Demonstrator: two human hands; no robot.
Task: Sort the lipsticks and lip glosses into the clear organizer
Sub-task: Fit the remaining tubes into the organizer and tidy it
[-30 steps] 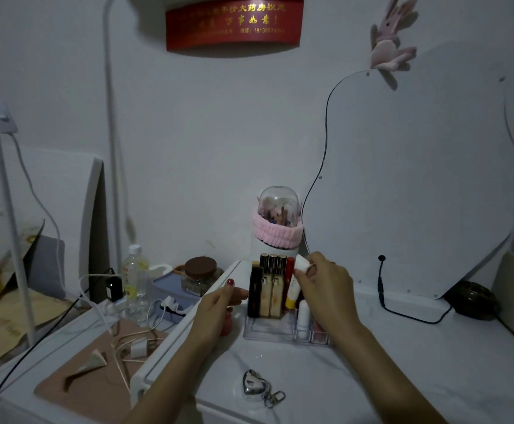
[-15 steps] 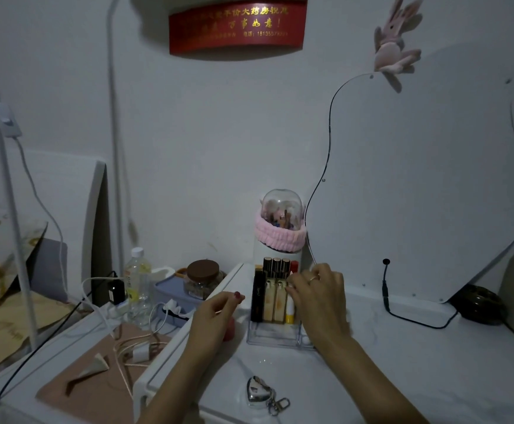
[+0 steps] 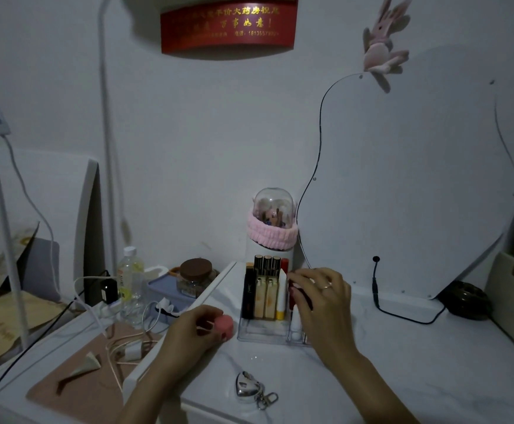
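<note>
From the head camera, the right hand (image 3: 321, 301) sits lower than half a second ago, over the right side of the clear organizer (image 3: 263, 332), with its fingers curled round a dark red lipstick (image 3: 292, 293) held just above the compartments; a ring shows on one finger. The white-capped yellow tube (image 3: 281, 296), which that hand was holding a second ago, now stands upright in the organizer, just right of the two gold-and-cream lip glosses (image 3: 264, 289) and the black tube (image 3: 249, 293). The black tube carries a pale logo too small to read. A small white tube (image 3: 295, 321) stands in a front compartment beneath the right hand.

The left hand (image 3: 193, 333) has dropped to the white tabletop (image 3: 402, 377) left of the organizer and is closed round a pink rounded item (image 3: 224, 327), which it grips from the left.

On the wall above, a red sign (image 3: 228, 26) bears gold Chinese characters, among them 大药房, and a partly legible number starting 1813557. A heart-shaped silver keyring (image 3: 251, 390) lies on the tabletop near the front edge, between the two forearms.
</note>
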